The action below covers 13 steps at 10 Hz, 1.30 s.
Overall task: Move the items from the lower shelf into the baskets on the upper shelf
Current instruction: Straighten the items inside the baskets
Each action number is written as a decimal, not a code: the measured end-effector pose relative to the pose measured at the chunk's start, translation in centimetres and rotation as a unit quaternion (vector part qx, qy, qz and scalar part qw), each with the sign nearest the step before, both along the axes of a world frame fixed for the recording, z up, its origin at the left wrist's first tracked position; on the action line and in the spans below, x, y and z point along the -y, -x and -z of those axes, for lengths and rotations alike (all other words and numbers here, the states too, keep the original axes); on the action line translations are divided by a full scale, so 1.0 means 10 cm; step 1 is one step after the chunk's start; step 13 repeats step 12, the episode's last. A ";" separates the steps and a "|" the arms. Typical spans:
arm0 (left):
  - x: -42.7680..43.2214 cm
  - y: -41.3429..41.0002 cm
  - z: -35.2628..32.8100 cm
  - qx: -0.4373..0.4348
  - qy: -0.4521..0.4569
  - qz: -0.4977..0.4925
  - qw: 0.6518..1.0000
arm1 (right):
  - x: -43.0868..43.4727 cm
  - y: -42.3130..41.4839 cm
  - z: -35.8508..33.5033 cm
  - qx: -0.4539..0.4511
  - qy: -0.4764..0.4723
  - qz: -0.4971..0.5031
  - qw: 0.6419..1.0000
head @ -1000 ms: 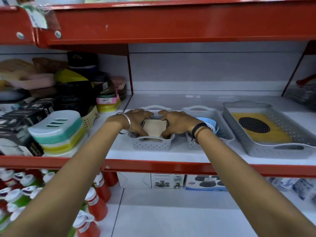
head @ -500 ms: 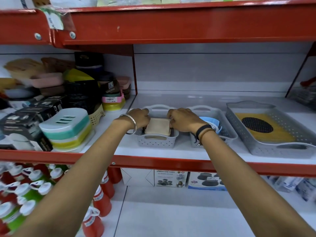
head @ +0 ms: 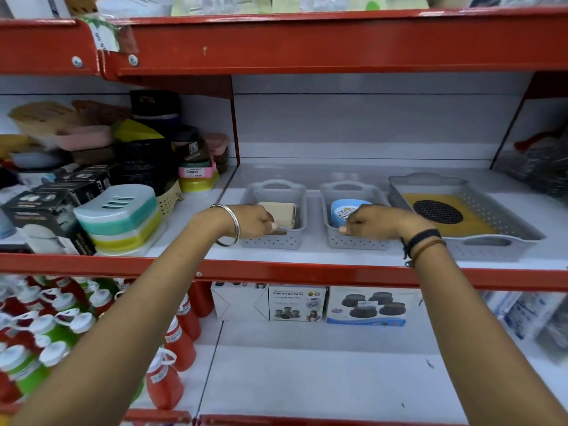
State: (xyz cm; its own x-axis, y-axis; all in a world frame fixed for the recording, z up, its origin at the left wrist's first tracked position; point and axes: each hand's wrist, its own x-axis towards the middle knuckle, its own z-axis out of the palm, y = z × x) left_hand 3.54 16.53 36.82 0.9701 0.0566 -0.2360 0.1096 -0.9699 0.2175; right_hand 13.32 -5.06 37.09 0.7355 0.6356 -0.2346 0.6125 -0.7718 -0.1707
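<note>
A: Edges, room?
B: Red metal shelf lip (head: 307, 270) runs in front of both wrists. Bare white shelf board between the baskets and behind them.
A: Task's thing?
B: Beige square plastic box (head: 278, 213) lies inside the small grey perforated basket (head: 272, 239) on the upper shelf. Light blue round item (head: 344, 212) sits in the second grey perforated basket (head: 356, 241) just beside.
A: Hands?
B: Left hand (head: 255, 221) curled at the first basket's near rim, holding nothing; fingertips by the box, contact unclear. Right hand (head: 376, 221) loosely fisted and empty over the second basket's near rim.
A: Around?
B: Large grey tray (head: 504, 241) with yellow mat (head: 445, 215) right; stacked teal and yellow soap cases (head: 120, 219) left; red squeeze bottles (head: 178, 342) and boxes below.
</note>
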 end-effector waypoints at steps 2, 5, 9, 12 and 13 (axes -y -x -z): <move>-0.01 0.17 0.03 -0.046 -0.001 0.007 0.999 | 0.18 0.15 0.08 -0.005 -0.038 -0.031 0.999; 0.42 0.27 -0.10 0.107 -0.057 -0.008 0.993 | 0.55 0.14 0.02 0.014 -0.197 -0.036 0.980; 1.93 -0.23 0.47 0.196 -0.072 -0.039 0.977 | 1.81 -0.45 0.33 0.096 -0.132 0.059 0.985; 2.03 -0.12 0.48 0.206 -0.031 -0.078 0.975 | 1.95 -0.12 0.46 0.142 -0.174 0.043 0.974; 2.03 -0.12 0.48 0.206 -0.031 -0.078 0.975 | 1.95 -0.12 0.46 0.142 -0.174 0.043 0.974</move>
